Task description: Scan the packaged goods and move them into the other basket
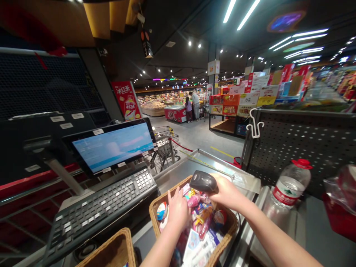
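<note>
My right hand [226,193] is closed around a dark handheld barcode scanner [203,181], held over a wicker basket [232,228] full of small colourful sweets and toy packs [201,218]. My left hand [178,211] reaches down into that basket, fingers curled among the packs; what they grip, if anything, is hidden. The basket rests on the steel checkout counter [183,168].
A keyboard [102,207] and a lit till screen [112,146] stand to the left. A second wicker basket [111,252] sits at the near left. A water bottle with a red cap [292,183] stands right, before a black perforated panel [303,144]. Shoppers [192,106] stand far off.
</note>
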The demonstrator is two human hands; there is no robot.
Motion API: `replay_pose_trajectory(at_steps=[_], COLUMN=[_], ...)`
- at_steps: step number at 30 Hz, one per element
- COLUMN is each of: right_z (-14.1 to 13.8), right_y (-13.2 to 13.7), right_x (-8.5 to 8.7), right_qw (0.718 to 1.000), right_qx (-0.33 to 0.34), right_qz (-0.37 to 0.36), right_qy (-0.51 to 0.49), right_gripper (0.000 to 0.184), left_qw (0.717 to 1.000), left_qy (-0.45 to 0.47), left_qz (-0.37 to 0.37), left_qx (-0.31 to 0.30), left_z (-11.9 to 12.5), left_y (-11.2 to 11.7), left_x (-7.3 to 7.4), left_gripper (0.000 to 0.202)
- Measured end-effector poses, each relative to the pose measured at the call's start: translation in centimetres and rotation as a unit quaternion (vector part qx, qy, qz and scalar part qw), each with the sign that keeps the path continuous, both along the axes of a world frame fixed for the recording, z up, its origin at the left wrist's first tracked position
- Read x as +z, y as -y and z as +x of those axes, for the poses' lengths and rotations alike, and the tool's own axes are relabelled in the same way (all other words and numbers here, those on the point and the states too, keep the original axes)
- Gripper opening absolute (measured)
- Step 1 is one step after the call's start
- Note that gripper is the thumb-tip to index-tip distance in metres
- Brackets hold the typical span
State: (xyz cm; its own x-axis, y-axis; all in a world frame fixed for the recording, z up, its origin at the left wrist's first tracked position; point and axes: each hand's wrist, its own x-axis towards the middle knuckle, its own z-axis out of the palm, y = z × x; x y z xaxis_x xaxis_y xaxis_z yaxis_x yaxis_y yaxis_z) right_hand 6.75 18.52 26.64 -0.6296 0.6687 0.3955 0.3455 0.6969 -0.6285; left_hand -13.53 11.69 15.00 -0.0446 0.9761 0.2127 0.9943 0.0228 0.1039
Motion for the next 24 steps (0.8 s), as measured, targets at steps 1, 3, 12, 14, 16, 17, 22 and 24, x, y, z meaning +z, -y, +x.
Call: replay_pose_trajectory(at_steps=[1, 3, 12, 14, 16, 17, 22, 24], right_z=[-0.1, -0.2, -0.9, -1.3, -1.8, -2.1, -3.9, -4.8], right_y=[-0.1, -0.2, 0.1, 0.4, 0.6, 0.8, 1.7, 2.4], right_x=[-0.1, -0.2, 0.6, 0.8, 1.0, 1.1, 1.8, 2.2], right_qw=[1.000, 1.000, 1.000, 1.000, 1.000, 1.000, 1.000, 0.999], right_qx=[-0.001, -0.002, 0.009, 0.013, 0.009, 0.006, 0.011, 0.024], right_qz=[-0.002, -0.006, -0.002, 0.000, 0.001, 0.002, 0.015, 0.018], right_qy=[-0.001, 0.000, 0.001, -0.005, -0.009, -0.011, -0.023, -0.022], right_gripper=[0.040, 0.041, 0.043, 0.041, 0.041, 0.041, 0.040, 0.042], left_qw=[1.000, 1.000, 0.995, 0.993, 0.989, 0.988, 0.982, 0.978], left_qy=[-0.004, -0.009, 0.004, 0.006, 0.005, 0.001, -0.043, -0.062], left_qz=[-0.009, -0.017, 0.057, 0.094, 0.127, 0.140, 0.175, 0.191], left_qx=[-0.003, -0.010, -0.076, -0.076, -0.072, -0.071, -0.057, -0.046], left_z=[-0.5, -1.5, -4.2, -5.0, -5.8, -6.3, -9.2, -10.4], left_y=[0.0, 0.1, 1.5, 2.3, 3.2, 3.6, 5.8, 6.8], left_x=[0.0, -0.2, 0.7, 1.8, 3.2, 3.9, 7.6, 8.8], left_gripper=[0.026, 0.025, 0.009, 0.006, 0.006, 0.006, 0.006, 0.006])
